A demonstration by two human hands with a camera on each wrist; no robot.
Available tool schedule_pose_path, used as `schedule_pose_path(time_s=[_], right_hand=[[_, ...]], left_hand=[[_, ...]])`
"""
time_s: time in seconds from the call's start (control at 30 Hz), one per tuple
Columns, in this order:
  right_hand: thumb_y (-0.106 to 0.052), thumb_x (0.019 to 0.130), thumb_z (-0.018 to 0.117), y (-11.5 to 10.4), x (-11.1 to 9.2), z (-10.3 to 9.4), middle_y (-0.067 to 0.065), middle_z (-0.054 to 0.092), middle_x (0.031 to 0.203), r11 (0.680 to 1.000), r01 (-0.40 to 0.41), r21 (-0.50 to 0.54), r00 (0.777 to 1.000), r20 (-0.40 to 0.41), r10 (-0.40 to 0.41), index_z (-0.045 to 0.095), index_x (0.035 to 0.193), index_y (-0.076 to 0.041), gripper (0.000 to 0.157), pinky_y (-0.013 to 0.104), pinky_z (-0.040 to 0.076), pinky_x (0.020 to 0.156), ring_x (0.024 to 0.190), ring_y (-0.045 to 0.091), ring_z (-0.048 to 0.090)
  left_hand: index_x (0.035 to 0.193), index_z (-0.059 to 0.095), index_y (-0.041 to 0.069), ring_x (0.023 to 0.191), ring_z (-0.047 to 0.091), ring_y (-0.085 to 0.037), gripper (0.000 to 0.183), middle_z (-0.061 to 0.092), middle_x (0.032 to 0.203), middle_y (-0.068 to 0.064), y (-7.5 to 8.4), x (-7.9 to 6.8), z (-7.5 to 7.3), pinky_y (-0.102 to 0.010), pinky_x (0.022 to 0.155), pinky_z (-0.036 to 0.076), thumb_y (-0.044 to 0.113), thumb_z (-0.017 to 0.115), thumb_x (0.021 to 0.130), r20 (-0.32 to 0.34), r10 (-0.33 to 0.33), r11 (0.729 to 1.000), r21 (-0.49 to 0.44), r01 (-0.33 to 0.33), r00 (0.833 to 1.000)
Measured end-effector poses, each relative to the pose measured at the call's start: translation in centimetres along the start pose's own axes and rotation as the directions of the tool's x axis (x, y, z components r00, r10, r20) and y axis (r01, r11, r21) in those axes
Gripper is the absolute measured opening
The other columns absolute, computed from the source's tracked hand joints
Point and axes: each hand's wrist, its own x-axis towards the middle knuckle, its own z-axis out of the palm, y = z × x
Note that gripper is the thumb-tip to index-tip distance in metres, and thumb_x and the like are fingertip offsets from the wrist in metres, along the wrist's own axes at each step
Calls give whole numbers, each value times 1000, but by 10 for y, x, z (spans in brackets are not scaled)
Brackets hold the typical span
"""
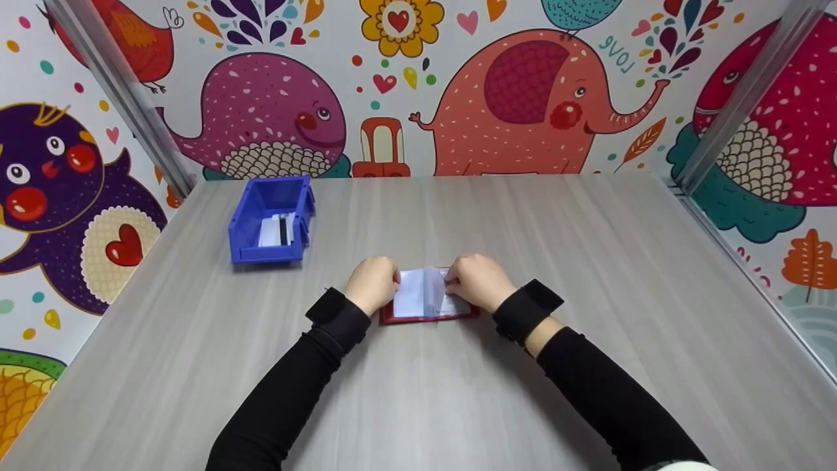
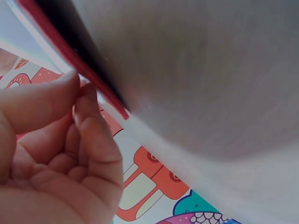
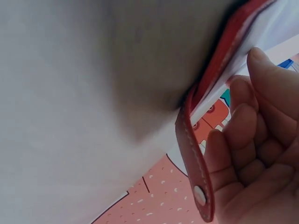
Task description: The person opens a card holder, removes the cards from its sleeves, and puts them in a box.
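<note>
A red card holder [image 1: 390,320] lies opened on the table in the head view, its clear and whitish plastic sleeves [image 1: 410,294] spread. My left hand [image 1: 374,282] is at its left side; in the left wrist view, thumb and forefinger pinch at the edge of the holder [image 2: 100,88]. From the right, my right hand [image 1: 482,281] grips the sleeves on that side. The right wrist view has the thumb [image 3: 262,63] on top of a sleeve and the forefinger beneath. A red strap with a metal snap [image 3: 199,193] hangs off the holder there.
A blue plastic bin [image 1: 268,254] stands at the back left of the table [image 1: 418,392]. Inside are white cards [image 1: 273,229], one with a black stripe. Walls with printed cartoon animals border the back and both sides.
</note>
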Motion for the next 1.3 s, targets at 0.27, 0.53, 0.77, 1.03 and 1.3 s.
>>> schedule_pose_path(time_s=[0.27, 0.53, 0.77, 1.03, 1.3], right_hand=[[-12, 75, 84, -9, -1, 2, 6, 66, 73, 998, 15, -62, 998, -67, -20, 76, 72, -7, 10, 42, 52, 65, 69, 26, 64], [-18, 73, 84, -14, 0, 5, 7, 62, 67, 993, -12, -114, 995, -103, 1, 73, 66, -7, 18, 47, 50, 61, 64, 31, 62], [-12, 78, 81, -17, 3, 6, 5, 62, 68, 993, 76, -89, 992, -97, -85, 74, 71, -7, 12, 41, 51, 61, 64, 24, 61], [-12, 78, 82, -17, 6, 9, 5, 61, 67, 985, 165, -46, 982, -86, -168, 72, 71, -6, 14, 38, 50, 60, 63, 20, 60], [-12, 78, 83, -19, 7, 9, 5, 65, 74, 982, 190, -5, 981, -46, -190, 78, 84, -7, 10, 35, 52, 66, 70, 19, 62]], left_hand=[[71, 70, 3, 74, 65, -31, 9, 67, 73, -9, 0, -1, 1, -42, 74, 52, -4, 72, 77, -8, 12, 1000, -7, -12, 1000], [71, 70, 4, 73, 64, -30, 10, 67, 72, -8, -1, -1, 0, -42, 72, 51, -3, 70, 77, -1, 3, 1000, -6, -3, 1000], [71, 70, 4, 74, 65, -30, 10, 68, 74, -8, -1, -1, 0, -42, 72, 52, -4, 69, 77, -2, -6, 1000, -11, 6, 1000], [71, 70, 4, 73, 64, -30, 9, 67, 73, -8, -2, 0, 0, -42, 72, 51, -3, 69, 77, 5, -4, 1000, -16, 4, 1000], [70, 68, 3, 74, 65, -32, 10, 67, 72, -10, -3, 0, -2, -43, 72, 51, -3, 71, 77, -6, 14, 1000, 3, -14, 1000]])
